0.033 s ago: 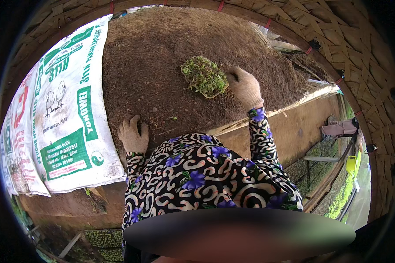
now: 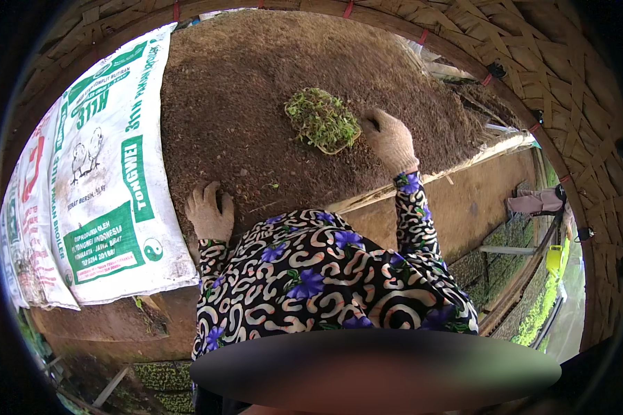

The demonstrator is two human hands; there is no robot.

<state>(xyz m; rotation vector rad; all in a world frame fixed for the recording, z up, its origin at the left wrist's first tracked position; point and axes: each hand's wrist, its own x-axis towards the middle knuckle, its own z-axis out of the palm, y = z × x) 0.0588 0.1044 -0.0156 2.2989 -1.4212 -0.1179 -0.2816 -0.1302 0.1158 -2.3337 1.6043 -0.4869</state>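
Observation:
A small clump of green seedlings (image 2: 322,119) in a shallow holder with a pale rim stands on the dark loose soil (image 2: 242,97). Just to its right is my right hand (image 2: 392,142) in a pale knitted glove, apart from the clump, with thumb and fingers curled together. Whatever those fingertips may hold is hidden. My left hand (image 2: 210,212), gloved the same way, rests on the soil at the near left beside the white sacks, its fingers apart and nothing in them. One tiny green sprig (image 2: 273,185) lies on the soil between my hands.
White printed sacks (image 2: 111,173) cover the left part of the soil bed. A wooden edge (image 2: 457,162) bounds it on the right. Beyond stand rows of green seedlings (image 2: 540,315) and another person's leg (image 2: 535,203). A woven brim (image 2: 533,55) frames the view above.
My right hand has shifted very slightly right and toward me, away from the seedling clump. My left hand and the clump have stayed put.

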